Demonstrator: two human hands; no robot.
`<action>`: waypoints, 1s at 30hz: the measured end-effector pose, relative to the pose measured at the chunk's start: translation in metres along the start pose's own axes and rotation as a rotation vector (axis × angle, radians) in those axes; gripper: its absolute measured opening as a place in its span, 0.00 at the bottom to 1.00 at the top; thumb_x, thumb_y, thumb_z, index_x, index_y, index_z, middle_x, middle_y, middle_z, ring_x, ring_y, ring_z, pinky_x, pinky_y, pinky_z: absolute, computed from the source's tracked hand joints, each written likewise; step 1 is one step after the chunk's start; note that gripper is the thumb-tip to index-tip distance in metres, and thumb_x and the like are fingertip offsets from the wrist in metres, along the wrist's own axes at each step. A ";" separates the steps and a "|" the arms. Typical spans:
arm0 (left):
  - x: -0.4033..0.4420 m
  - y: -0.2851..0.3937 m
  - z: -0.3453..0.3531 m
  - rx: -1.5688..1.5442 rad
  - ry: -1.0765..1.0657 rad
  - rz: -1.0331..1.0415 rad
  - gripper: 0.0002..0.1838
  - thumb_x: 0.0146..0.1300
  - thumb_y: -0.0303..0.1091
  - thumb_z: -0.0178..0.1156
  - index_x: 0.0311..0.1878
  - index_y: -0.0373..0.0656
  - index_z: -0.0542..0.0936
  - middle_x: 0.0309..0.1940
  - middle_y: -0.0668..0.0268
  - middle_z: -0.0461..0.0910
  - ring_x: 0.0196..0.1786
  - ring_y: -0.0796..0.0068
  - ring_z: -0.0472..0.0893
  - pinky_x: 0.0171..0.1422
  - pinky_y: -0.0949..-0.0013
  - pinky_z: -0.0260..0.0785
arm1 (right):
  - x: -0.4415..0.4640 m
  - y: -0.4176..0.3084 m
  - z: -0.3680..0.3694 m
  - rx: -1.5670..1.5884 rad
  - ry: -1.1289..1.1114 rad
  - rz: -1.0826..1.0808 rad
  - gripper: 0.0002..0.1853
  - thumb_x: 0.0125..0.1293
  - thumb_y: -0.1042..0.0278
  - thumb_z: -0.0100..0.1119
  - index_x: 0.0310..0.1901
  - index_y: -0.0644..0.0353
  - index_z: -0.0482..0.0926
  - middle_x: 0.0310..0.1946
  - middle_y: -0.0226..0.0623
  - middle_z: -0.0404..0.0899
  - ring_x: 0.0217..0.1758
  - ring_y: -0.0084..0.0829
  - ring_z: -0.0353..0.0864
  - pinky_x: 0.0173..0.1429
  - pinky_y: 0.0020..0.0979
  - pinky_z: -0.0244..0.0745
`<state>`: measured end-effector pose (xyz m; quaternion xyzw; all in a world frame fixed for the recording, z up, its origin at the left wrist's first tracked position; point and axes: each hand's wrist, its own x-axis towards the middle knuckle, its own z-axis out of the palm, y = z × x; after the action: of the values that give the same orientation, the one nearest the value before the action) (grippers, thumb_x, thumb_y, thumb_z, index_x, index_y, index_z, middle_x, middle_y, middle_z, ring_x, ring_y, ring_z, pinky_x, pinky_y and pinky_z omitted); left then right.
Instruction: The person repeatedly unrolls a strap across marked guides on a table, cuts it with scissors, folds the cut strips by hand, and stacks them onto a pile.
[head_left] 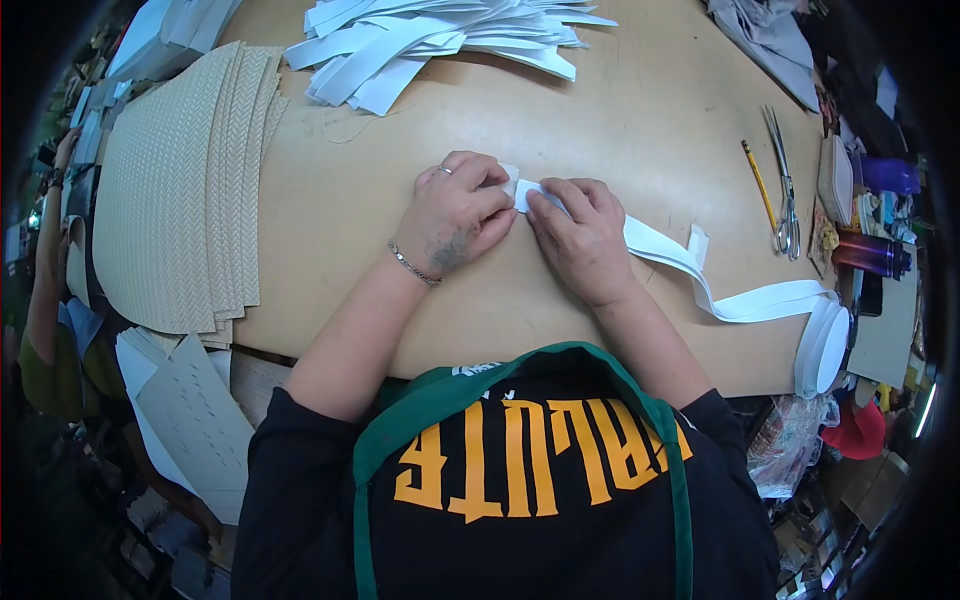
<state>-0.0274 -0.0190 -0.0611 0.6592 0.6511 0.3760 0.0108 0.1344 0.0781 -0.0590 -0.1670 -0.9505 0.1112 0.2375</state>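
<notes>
My left hand (463,212), with a ring and a bracelet, has its fingers closed on a small off-white piece (511,178) whose edge shows past the fingertips. Close beside it, my right hand (580,235) pinches the end of a long white band (652,240). The fingertips of both hands nearly meet above the table. From my right hand the band runs rightward in a loose curve to its roll (824,348), which stands at the table's front right edge. A short white piece (698,246) sticks up behind the band.
Many cut white strips (400,50) lie in a heap at the back. Stacked woven-pattern sheets (185,190) cover the left side. Scissors (785,190) and a yellow pencil (760,185) lie at right, near a dark bottle (870,254). Another person's arm (48,260) shows far left.
</notes>
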 end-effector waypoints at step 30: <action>-0.004 0.001 0.003 0.022 -0.058 -0.080 0.05 0.46 0.33 0.64 0.27 0.50 0.77 0.38 0.75 0.74 0.48 0.74 0.73 0.45 0.59 0.65 | 0.004 0.001 -0.001 0.000 -0.064 0.009 0.18 0.51 0.70 0.58 0.47 0.53 0.78 0.44 0.28 0.74 0.48 0.36 0.71 0.50 0.40 0.66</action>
<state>-0.0244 -0.0207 -0.0648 0.6433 0.6805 0.3487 0.0373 0.1318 0.0808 -0.0568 -0.1678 -0.9569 0.1174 0.2062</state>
